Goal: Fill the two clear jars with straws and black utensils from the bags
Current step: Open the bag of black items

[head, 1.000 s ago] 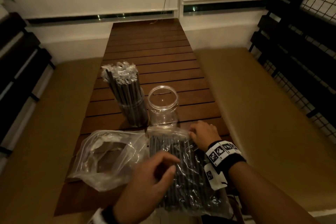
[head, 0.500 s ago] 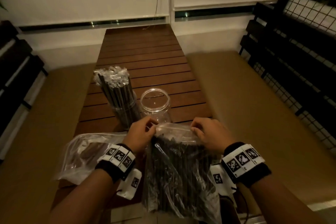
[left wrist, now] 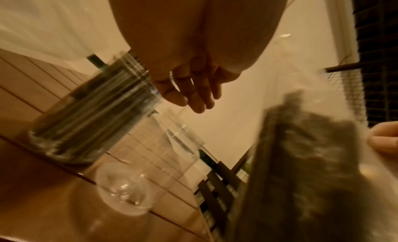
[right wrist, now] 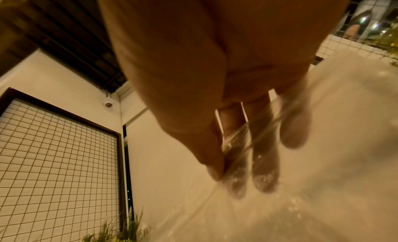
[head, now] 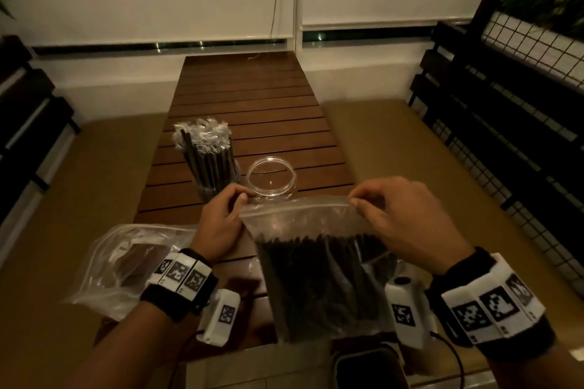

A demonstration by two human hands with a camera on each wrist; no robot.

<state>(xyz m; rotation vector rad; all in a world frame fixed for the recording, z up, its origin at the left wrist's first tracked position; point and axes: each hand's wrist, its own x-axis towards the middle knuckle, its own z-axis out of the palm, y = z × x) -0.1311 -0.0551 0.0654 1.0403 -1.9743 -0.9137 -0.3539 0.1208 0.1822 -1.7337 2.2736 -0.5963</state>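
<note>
Both hands, left hand (head: 221,224) and right hand (head: 407,224), are pinching the top corners of a clear bag (head: 316,262), packed with black utensils (head: 319,281), above the table's (head: 252,110) near edge. Beyond it are standing an empty jar (head: 271,178) and a jar of wrapped straws (head: 208,158).

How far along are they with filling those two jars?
About halfway, it seems. One jar already stands packed with wrapped straws, and an emptied bag lies on the table. The left hand and right hand pinch the top of the utensil bag. The second jar is empty.
</note>
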